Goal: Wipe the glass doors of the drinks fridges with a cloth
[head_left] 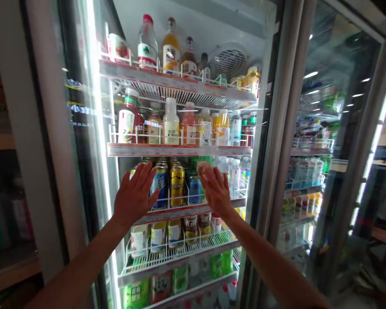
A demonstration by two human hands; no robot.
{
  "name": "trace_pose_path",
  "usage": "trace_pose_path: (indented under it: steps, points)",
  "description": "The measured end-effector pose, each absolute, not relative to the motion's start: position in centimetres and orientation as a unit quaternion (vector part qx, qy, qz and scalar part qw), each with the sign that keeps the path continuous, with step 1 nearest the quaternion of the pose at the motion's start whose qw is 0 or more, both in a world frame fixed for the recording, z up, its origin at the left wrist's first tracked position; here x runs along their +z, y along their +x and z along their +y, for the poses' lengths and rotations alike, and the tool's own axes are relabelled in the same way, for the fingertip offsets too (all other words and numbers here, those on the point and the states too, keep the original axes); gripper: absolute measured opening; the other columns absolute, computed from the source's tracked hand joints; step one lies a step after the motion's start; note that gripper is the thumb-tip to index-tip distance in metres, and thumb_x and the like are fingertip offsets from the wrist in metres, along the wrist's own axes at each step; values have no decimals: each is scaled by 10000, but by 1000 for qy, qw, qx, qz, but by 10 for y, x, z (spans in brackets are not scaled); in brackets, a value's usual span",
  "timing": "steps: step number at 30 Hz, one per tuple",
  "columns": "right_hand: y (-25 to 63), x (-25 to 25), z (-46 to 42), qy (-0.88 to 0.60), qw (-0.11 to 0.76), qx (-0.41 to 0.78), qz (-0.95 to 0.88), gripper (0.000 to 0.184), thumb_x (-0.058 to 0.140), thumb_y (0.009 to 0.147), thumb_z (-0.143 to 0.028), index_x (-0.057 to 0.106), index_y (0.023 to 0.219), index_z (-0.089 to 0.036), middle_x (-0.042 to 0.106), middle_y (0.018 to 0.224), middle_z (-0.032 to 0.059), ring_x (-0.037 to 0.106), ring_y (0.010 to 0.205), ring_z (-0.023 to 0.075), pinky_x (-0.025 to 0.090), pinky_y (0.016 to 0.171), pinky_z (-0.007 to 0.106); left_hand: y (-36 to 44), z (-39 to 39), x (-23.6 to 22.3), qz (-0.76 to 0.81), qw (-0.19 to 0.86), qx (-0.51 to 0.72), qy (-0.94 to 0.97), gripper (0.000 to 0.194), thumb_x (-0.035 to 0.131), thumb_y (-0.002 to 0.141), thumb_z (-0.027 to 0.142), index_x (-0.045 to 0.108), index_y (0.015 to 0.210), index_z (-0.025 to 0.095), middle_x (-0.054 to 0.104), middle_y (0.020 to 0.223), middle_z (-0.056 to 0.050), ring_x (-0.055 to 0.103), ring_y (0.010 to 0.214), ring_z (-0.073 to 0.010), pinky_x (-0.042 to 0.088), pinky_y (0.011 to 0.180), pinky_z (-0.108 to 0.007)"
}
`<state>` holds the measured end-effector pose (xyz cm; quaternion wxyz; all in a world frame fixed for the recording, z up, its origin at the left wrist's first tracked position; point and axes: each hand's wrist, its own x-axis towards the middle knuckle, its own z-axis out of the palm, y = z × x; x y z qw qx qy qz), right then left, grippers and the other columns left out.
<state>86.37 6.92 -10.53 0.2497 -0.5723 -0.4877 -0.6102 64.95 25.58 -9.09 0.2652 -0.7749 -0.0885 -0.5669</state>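
My left hand (133, 195) is raised in front of a lit drinks fridge, its fingers stretched out and nothing in it. Behind it stand blue and gold cans; a gold can (177, 185) shows just right of the thumb. My right hand (215, 189) is up at the same shelf's height, blurred, with its fingers over a small pale cloth (203, 165) that shows at the fingertips. Most of the cloth is hidden. A blue can (195, 189) shows just left of this hand. Reflections suggest glass between hands and drinks; whether the palms touch it I cannot tell.
Several wire shelves hold bottles, such as a white bottle (171, 122), and cans. A bright light strip (98, 107) runs down the left side. A metal door frame (281, 128) stands on the right, with another glass-fronted fridge (309, 171) beyond it.
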Motion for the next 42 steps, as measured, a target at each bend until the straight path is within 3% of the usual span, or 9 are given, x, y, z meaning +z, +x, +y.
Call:
trace_pose_path:
  steps: [6, 14, 20, 23, 27, 33, 36, 40, 42]
  points:
    - [919, -80, 37, -570, 461, -631, -253, 481, 290, 897, -198, 344, 1375, -187, 281, 1470, 114, 236, 1368, 268, 268, 1063, 578, 651, 258, -93, -88, 300, -575, -756, 723, 488, 855, 389, 100, 1437, 210, 298, 1450, -91, 244, 1361, -236, 156, 1123, -439]
    - [858, -150, 65, -600, 255, -574, -496, 593, 422, 846, -203, 253, 1409, -281, 381, 1427, 45, 184, 1389, 249, 265, 1093, 525, 648, 259, -92, -77, 297, -572, -761, 708, 496, 851, 359, 126, 1437, 216, 290, 1456, -87, 236, 1363, -229, 169, 1126, -433]
    - [915, -134, 36, -622, 453, -591, -241, 523, 348, 880, -250, 304, 1396, -176, 221, 1490, 138, 177, 1383, 302, 236, 1064, 606, 650, 259, -93, -89, 285, -569, -767, 666, 450, 868, 366, 138, 1436, 210, 268, 1467, -77, 210, 1372, -224, 132, 1135, -441]
    - [866, -147, 71, -605, 422, -572, -360, 616, 394, 857, -253, 186, 1434, -199, 150, 1516, 96, 94, 1399, 307, 227, 1083, 592, 649, 261, -91, -91, 282, -566, -769, 680, 456, 866, 387, 125, 1436, 223, 260, 1470, -69, 207, 1374, -219, 131, 1135, -437]
    - [837, -169, 80, -601, 302, -542, -503, 668, 435, 833, -217, 153, 1439, -246, 251, 1492, 52, 124, 1399, 282, 267, 1091, 542, 650, 255, -103, -96, 266, -582, -762, 686, 489, 855, 355, 141, 1434, 233, 279, 1461, -75, 201, 1375, -219, 126, 1137, -429]
    - [892, -147, 55, -595, 441, -602, -299, 592, 404, 861, -210, 221, 1423, -235, 191, 1506, 94, 147, 1391, 310, 244, 1060, 620, 663, 240, -146, -146, 228, -608, -747, 722, 499, 836, 310, 122, 1438, 182, 183, 1484, -105, 115, 1391, -257, 70, 1136, -479]
    - [847, -155, 87, -592, 435, -570, -368, 634, 407, 849, -234, 173, 1438, -205, 123, 1521, 87, 75, 1399, 325, 243, 1069, 609, 665, 240, -151, -153, 234, -608, -743, 729, 507, 832, 327, 129, 1438, 183, 197, 1481, -105, 119, 1391, -255, 77, 1135, -478]
    - [794, -185, 111, -574, 265, -513, -580, 643, 436, 816, -238, 230, 1425, -217, 346, 1448, 38, 123, 1400, 277, 261, 1107, 510, 658, 243, -147, -148, 250, -597, -748, 721, 508, 838, 323, 133, 1437, 178, 223, 1473, -113, 126, 1390, -246, 108, 1134, -463]
    - [814, -185, 95, -571, 256, -527, -575, 587, 451, 813, -241, 324, 1385, -283, 450, 1378, 11, 215, 1380, 252, 250, 1111, 506, 656, 243, -147, -144, 257, -593, -749, 723, 507, 838, 317, 128, 1437, 175, 224, 1472, -113, 124, 1390, -247, 116, 1133, -463]
